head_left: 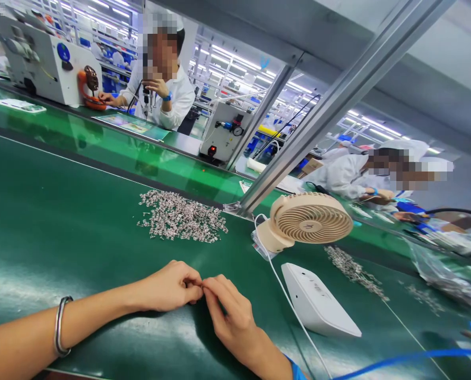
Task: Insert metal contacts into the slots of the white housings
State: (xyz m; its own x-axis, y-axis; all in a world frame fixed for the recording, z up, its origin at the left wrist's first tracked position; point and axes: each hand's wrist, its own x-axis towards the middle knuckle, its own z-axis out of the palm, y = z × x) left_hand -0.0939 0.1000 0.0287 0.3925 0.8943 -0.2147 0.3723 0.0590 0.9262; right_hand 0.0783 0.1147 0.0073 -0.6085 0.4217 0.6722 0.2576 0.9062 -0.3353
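Observation:
My left hand [174, 287], with a silver bangle on its wrist, is closed with thumb and forefinger pinched together. Its fingertips meet those of my right hand [229, 311], which is also bent into a pinch. Whatever lies between the fingertips is too small and too covered to make out. Beyond both hands, a loose pile of small metal parts [182, 216] is spread on the green tabletop [81, 221]. A blue band shows at my right wrist.
Right of the pile stands a beige fan [312, 219] with a white cable. A white wedge-shaped device [318, 301] lies nearer. More small parts [354, 269] and a clear bag [445, 274] are farther right. A metal post [299, 148] rises behind. Co-workers sit across and to the right.

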